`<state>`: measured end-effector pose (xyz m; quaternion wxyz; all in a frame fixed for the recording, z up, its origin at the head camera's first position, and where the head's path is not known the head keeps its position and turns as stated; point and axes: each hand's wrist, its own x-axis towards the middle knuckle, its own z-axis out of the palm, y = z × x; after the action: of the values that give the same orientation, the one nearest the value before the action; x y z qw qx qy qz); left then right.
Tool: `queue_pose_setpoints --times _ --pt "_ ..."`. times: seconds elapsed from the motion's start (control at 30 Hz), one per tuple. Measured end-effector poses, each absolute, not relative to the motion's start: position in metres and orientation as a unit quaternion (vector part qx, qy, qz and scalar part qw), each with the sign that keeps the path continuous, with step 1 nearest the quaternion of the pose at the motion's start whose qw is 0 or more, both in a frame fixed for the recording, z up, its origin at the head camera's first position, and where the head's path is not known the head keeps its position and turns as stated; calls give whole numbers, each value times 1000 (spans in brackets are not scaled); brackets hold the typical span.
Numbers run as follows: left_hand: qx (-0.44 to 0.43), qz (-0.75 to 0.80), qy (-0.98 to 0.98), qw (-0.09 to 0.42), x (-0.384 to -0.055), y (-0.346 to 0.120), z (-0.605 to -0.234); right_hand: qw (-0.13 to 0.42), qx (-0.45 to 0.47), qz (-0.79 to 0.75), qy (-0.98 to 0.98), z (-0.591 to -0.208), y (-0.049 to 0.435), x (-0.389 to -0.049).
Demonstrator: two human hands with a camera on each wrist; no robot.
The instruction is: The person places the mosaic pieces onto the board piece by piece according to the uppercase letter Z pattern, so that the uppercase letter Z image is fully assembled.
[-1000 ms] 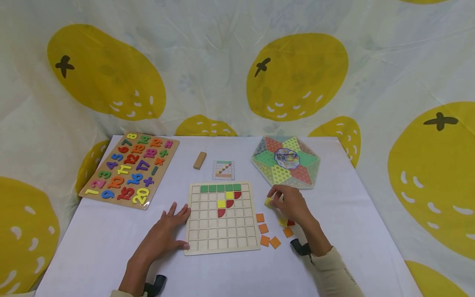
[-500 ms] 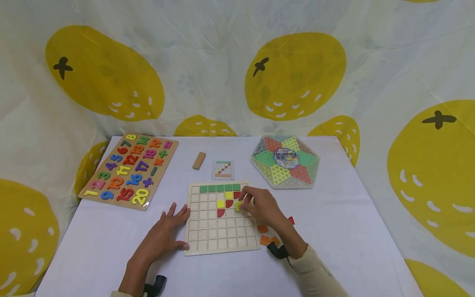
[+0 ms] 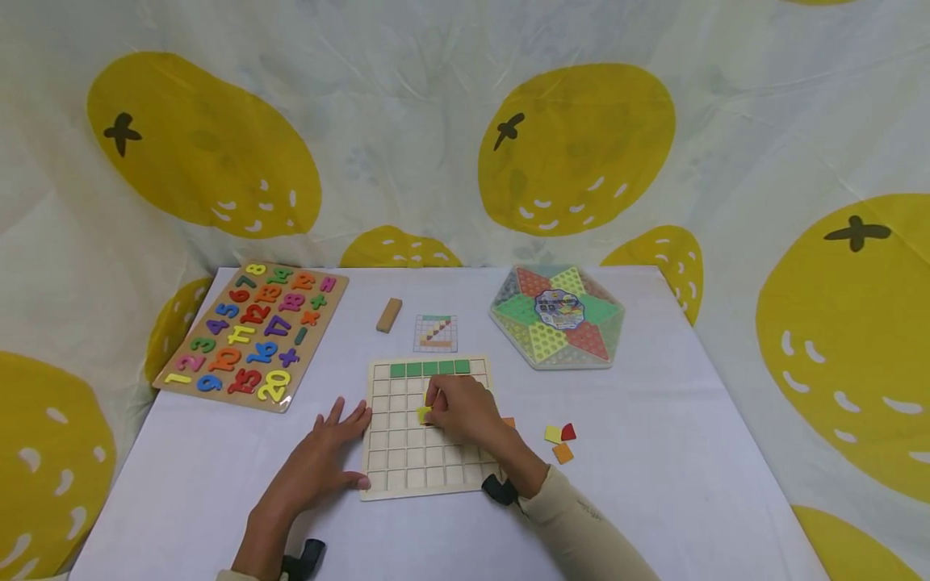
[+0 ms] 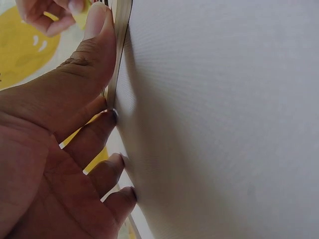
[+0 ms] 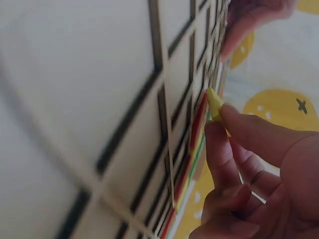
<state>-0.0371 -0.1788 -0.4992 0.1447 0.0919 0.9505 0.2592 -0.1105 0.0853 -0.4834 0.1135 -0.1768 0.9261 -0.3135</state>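
Observation:
My right hand [image 3: 465, 411] pinches a yellow square tile [image 5: 215, 104] between thumb and fingers, low over the middle of a wooden grid board [image 3: 396, 459]. In the right wrist view the tile stands tilted beside a red tile [image 5: 198, 122] set in the board. A row of green square tiles [image 3: 429, 368] fills part of the board's top row. The right hand covers most of the other yellow and red tiles. My left hand [image 3: 323, 452] lies with fingers spread at the board's left edge; its thumb [image 4: 97, 30] touches that edge.
Right of the board lie a loose yellow tile [image 3: 553, 434], a red rounded piece [image 3: 568, 432] and an orange tile [image 3: 563, 453]. Behind it are a pattern card [image 3: 436, 343] and a wooden block [image 3: 389, 315]. A number puzzle [image 3: 298, 355] lies left, a hexagonal star-pattern game [image 3: 555, 339] right.
My right hand has carried the yellow tile from the right of the board leftward to the grid's middle. The left hand has stayed in place.

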Motion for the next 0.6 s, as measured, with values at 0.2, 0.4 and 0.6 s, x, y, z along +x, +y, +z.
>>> queue_pose_setpoints --times 0.2,0.4,0.6 --pt "87 265 949 149 -37 -179 -499 122 -173 -288 934 -485 71 -111" --pt "91 265 949 146 -37 -179 -500 129 -171 -260 942 -485 60 -112" --pt "93 266 949 143 -37 -179 -499 133 -170 -245 945 -485 57 -111"
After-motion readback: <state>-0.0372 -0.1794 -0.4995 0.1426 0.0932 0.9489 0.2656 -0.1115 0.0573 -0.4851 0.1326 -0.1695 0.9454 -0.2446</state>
